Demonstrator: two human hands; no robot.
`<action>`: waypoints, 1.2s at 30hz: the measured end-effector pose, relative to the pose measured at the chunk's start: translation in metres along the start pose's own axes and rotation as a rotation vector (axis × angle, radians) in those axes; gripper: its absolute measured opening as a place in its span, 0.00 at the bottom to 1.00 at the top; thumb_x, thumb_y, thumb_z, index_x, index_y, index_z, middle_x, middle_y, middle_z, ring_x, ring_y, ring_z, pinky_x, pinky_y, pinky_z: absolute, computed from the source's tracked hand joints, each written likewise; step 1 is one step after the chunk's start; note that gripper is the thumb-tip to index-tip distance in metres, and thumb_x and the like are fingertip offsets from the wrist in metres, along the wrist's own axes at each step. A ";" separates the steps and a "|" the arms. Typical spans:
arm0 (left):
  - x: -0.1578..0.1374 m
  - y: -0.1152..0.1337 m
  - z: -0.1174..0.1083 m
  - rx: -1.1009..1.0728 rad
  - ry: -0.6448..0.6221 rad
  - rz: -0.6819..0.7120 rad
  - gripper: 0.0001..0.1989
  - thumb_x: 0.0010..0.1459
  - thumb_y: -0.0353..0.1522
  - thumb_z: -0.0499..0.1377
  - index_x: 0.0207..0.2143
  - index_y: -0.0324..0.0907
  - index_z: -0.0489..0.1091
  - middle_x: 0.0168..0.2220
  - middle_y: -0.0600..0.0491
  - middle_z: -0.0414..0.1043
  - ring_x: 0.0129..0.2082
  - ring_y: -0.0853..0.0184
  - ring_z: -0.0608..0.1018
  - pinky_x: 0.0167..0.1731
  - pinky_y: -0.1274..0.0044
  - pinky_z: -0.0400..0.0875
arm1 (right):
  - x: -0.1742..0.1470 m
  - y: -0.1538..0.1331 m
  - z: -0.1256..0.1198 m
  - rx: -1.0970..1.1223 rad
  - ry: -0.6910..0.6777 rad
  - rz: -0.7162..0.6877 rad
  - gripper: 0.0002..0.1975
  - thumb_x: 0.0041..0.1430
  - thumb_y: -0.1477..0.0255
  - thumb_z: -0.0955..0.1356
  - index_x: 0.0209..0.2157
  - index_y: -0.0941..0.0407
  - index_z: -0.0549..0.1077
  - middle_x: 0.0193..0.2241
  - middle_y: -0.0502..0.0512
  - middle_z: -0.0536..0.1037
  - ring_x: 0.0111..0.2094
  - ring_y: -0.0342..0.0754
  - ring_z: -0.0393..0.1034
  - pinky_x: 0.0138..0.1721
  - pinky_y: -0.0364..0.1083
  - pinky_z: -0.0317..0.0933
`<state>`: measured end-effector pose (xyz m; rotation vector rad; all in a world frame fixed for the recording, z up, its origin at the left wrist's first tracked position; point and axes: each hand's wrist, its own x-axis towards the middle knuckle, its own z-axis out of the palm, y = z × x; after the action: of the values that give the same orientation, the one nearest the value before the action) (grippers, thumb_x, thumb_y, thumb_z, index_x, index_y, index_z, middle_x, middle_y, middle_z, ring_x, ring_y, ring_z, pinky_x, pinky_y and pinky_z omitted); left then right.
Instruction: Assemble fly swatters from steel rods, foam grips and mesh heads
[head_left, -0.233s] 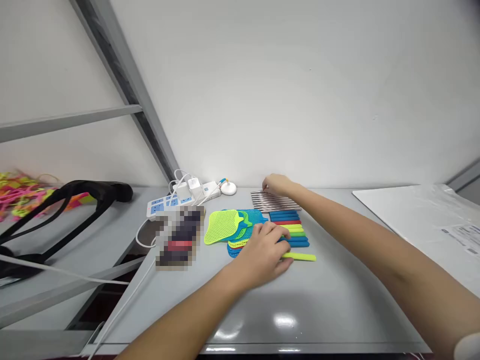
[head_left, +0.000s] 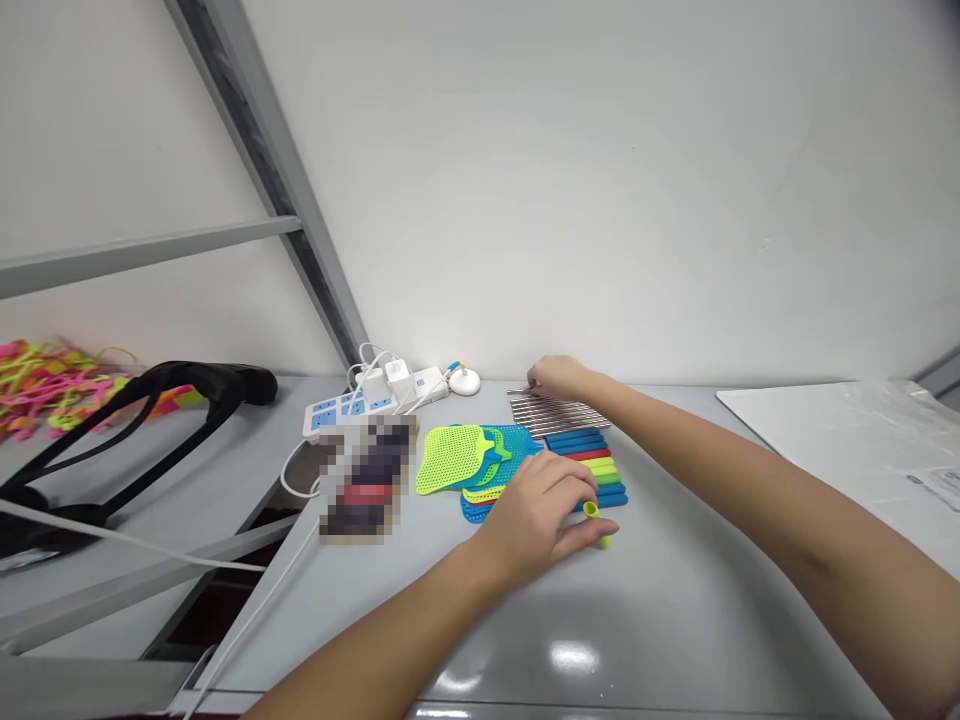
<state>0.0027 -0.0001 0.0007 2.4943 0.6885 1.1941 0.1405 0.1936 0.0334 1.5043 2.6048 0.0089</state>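
Pink, yellow and orange strands lie in a loose tangle (head_left: 60, 390) at your far left, partly behind a black curved frame (head_left: 199, 390). Next, a grey metal upright (head_left: 277, 170) slants down beside the wall. At its foot is a white power strip (head_left: 352, 410) with blue sockets, plugs and cables; a pixelated patch (head_left: 367, 480) hides whatever is in front of it. A small white disc (head_left: 465, 382) sits just to the strip's right, near the wall.

At the middle of the grey table (head_left: 675, 620), perforated paddles (head_left: 454, 458) in yellow-green, blue and green overlap in a pile. Your left hand (head_left: 544, 510) is at their right edge, its thumb and fingers pinching a yellow-green tube (head_left: 592, 510), whose hollow end faces up towards you. Beyond it, coloured tubes (head_left: 600, 467) lie side by side: blue, red, yellow, green, then blue again.

Behind these tubes, shiny metal rods (head_left: 562, 413) lie in a row. Your right hand (head_left: 562, 378), well apart from the left, reaches to the rods' far edge, fingertips at the farthest one; you cannot tell whether they grip it. At far right lies a white sheet (head_left: 825, 420), with clear wrapping and a label.
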 end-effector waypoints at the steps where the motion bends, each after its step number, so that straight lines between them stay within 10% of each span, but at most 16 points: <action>1: -0.001 0.001 -0.001 -0.067 0.020 -0.026 0.11 0.62 0.41 0.59 0.35 0.42 0.67 0.39 0.50 0.75 0.40 0.64 0.74 0.43 0.70 0.65 | -0.003 -0.001 -0.003 0.009 0.026 -0.001 0.17 0.65 0.65 0.66 0.53 0.56 0.69 0.52 0.58 0.71 0.47 0.50 0.70 0.46 0.55 0.68; 12: -0.004 0.033 0.015 -1.036 -0.015 -0.803 0.14 0.65 0.45 0.53 0.36 0.44 0.57 0.29 0.56 0.72 0.23 0.69 0.75 0.25 0.76 0.68 | -0.151 0.016 0.007 0.411 0.749 0.176 0.12 0.69 0.68 0.53 0.46 0.56 0.61 0.23 0.47 0.66 0.22 0.44 0.63 0.25 0.44 0.59; 16: -0.006 0.030 0.020 -1.015 -0.103 -0.879 0.15 0.65 0.45 0.52 0.35 0.42 0.61 0.19 0.63 0.59 0.17 0.76 0.61 0.19 0.81 0.55 | -0.199 0.006 0.037 1.281 1.060 0.148 0.03 0.65 0.68 0.60 0.38 0.51 0.63 0.24 0.45 0.65 0.20 0.41 0.58 0.20 0.41 0.53; 23: 0.000 0.026 0.011 -0.792 -0.138 -0.880 0.16 0.64 0.46 0.54 0.36 0.42 0.65 0.23 0.61 0.55 0.23 0.74 0.58 0.24 0.80 0.53 | -0.210 -0.007 0.047 1.831 0.841 0.346 0.04 0.65 0.67 0.60 0.36 0.50 0.63 0.18 0.44 0.69 0.15 0.42 0.60 0.20 0.43 0.55; 36: -0.003 0.025 0.009 -0.613 -0.244 -0.847 0.18 0.62 0.46 0.55 0.39 0.42 0.72 0.26 0.57 0.59 0.25 0.71 0.59 0.23 0.79 0.52 | -0.218 -0.020 0.044 1.874 0.628 0.230 0.05 0.66 0.66 0.60 0.37 0.51 0.63 0.19 0.45 0.73 0.16 0.44 0.65 0.21 0.43 0.59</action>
<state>0.0155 -0.0238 0.0045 1.5319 0.9772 0.6250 0.2356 -0.0077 0.0134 2.2120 2.4011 -2.9430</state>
